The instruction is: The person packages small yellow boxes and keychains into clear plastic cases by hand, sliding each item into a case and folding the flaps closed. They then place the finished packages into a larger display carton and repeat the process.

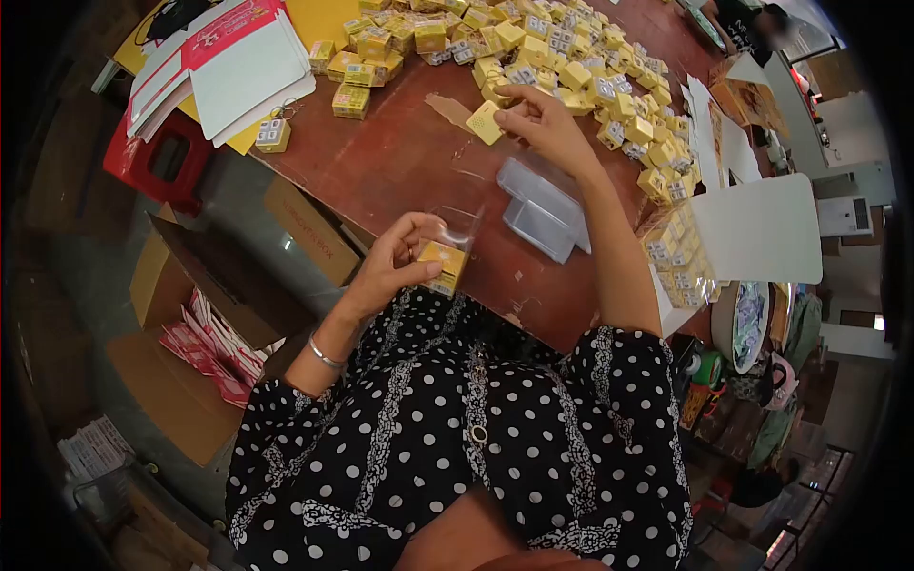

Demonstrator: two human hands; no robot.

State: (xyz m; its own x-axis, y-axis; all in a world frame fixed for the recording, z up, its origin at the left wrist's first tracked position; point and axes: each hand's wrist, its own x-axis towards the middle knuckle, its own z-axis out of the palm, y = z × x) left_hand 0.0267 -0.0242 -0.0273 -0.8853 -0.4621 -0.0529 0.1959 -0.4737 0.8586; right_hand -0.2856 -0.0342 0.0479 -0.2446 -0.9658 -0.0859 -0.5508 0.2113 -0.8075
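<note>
My left hand [405,257] is closed on a small yellow printed box [443,265] near the table's front edge, with clear plastic film or a clear case standing above it. Farther out, my right hand [538,124] pinches a pale yellow cube [486,124] between thumb and fingers, beside the near side of a large heap of yellow and grey cubes [576,71]. Between my hands, clear plastic trays [543,211] lie overlapped on the red-brown table [381,162].
Printed cards [228,71] and a keyring cube [273,134] are at the table's left. Below stand a red stool [157,157] and an open carton [181,381]. A wrapped cube pack [678,252] lies right. Another person [747,29] is at the far right.
</note>
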